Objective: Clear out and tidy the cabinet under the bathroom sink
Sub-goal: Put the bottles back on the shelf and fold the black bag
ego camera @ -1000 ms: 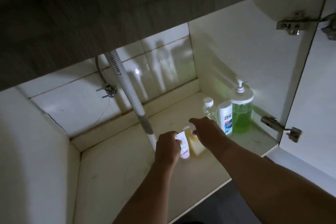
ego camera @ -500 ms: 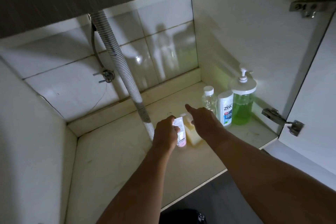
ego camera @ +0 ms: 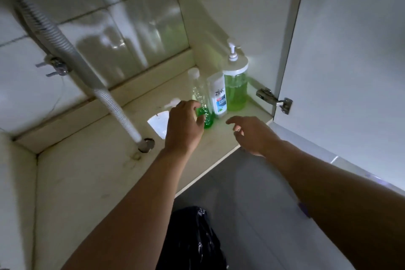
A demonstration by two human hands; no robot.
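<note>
My left hand reaches into the cabinet, its fingers and thumb curled round the lower part of a clear bottle that has a white cap and green liquid at its base. Right beside that stand a white shampoo bottle and a green pump soap dispenser, lined up against the right wall. A small white-pink bottle shows just left of my left hand, partly hidden by it. My right hand hovers over the cabinet floor's front edge, fingers loosely spread, holding nothing.
A ribbed grey drain hose slants down into a hole in the floor panel, with a water valve on the tiled back wall. The open door and its hinge are at right. A black plastic bag lies on the dark floor below.
My left hand has let go of the white-pink bottle and moved right onto the clear bottle. My right hand has pulled back toward the front edge. The view has moved closer.
</note>
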